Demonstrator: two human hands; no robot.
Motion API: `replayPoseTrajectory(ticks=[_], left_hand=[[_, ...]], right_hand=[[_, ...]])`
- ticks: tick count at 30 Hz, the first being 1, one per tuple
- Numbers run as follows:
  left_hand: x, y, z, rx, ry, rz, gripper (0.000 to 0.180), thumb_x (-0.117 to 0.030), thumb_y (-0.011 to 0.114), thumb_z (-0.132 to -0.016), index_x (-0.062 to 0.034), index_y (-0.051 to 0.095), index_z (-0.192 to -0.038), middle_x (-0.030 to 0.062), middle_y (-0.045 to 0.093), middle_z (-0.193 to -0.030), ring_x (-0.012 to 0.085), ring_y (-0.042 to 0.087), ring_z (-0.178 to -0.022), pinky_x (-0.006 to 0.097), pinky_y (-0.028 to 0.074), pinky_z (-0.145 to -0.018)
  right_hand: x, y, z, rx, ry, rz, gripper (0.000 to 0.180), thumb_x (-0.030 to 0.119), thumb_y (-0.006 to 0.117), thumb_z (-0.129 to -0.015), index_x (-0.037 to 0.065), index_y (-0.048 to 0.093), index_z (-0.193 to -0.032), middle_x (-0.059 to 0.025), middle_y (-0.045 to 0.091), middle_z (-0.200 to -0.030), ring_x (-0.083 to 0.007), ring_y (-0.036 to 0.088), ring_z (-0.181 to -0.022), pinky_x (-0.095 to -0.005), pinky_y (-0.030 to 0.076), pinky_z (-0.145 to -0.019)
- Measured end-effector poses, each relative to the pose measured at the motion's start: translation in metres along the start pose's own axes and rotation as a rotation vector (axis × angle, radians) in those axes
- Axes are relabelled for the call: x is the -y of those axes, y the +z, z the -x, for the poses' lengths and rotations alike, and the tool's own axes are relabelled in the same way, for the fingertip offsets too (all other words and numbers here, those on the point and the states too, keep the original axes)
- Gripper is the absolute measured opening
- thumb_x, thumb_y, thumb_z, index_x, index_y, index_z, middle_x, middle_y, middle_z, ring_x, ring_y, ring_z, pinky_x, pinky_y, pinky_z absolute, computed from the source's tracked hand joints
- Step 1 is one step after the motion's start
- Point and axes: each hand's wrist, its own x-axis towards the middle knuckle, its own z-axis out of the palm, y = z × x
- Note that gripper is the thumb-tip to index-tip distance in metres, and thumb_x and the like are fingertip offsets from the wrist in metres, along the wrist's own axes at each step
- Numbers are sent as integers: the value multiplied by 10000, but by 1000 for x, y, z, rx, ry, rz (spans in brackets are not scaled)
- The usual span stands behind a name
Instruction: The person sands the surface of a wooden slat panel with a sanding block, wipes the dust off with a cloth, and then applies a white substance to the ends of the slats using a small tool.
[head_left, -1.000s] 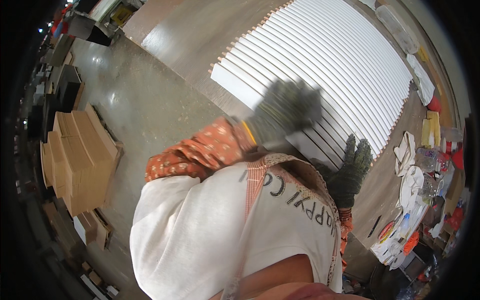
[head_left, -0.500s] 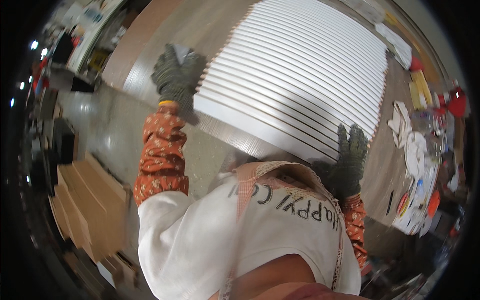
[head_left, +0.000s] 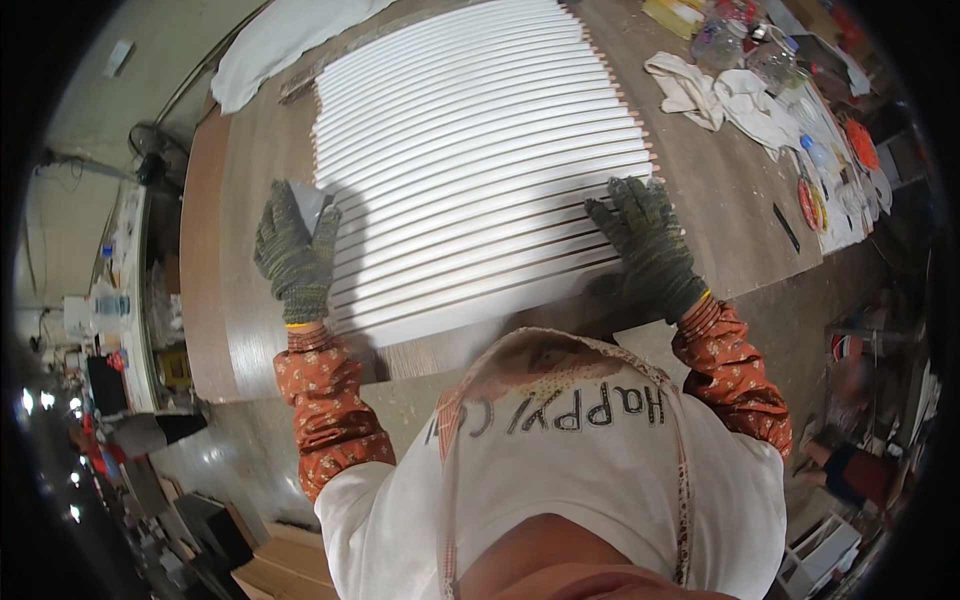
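Note:
A wide row of white slats [head_left: 480, 200] with brown ends lies side by side on the brown table [head_left: 730, 190]. At its left edge is my left hand [head_left: 297, 255] in a dark green knitted glove. A thin grey flat piece [head_left: 309, 203] sits between its thumb and fingers; what it is I cannot make out. My right hand [head_left: 645, 240], gloved alike, rests at the near right edge of the slats. Its fingers are stretched out and slightly apart, with nothing seen in them.
To the right lie white cloths [head_left: 690, 90], plastic bottles [head_left: 720, 42], red-handled scissors or pliers [head_left: 808, 203] and a thin black tool [head_left: 786, 227]. A white sheet [head_left: 270, 55] lies at the far left. A fan [head_left: 150, 145] stands beyond the table's left side.
The view has swung round to the left. Both hands now lie farther along the side edges of the slats. The grey piece is still in my left hand.

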Motion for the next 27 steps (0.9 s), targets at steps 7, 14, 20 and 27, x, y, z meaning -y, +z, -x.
replayPoseTrajectory(ticks=[7,14,20,27], left_hand=[[79,47,-19,270,-390,-174,886,-662,610,-769,-179,353,-1465,210,415,-1431,396,392,-1317,524,307,-1072],[156,71,9,301,-385,89,854,-518,713,-773,-169,359,-1468,261,209,-1530,394,233,-1418,462,268,-1122],[112,31,48,-30,-320,707,505,-171,633,-903,6,482,-1351,168,470,-1402,298,455,-1280,392,357,-1072],[37,13,110,210,-691,1358,577,-215,616,-929,-61,392,-1437,36,620,-950,28,485,-603,174,419,-486]], right_hand=[[6,5,16,-105,114,105,876,557,675,-729,197,377,-1470,-155,248,-1542,-354,196,-1432,-540,79,-1167],[-25,-2,39,-274,397,-155,890,348,815,-686,131,402,-1443,-179,378,-1458,-366,304,-1380,-466,254,-1130],[-44,28,62,-512,538,-553,703,322,738,-819,39,444,-1391,-202,475,-1391,-338,460,-1291,-418,372,-1064],[-38,39,41,-591,547,-784,550,218,664,-893,26,473,-1371,-185,528,-1349,-280,514,-1252,-364,410,-1028]])
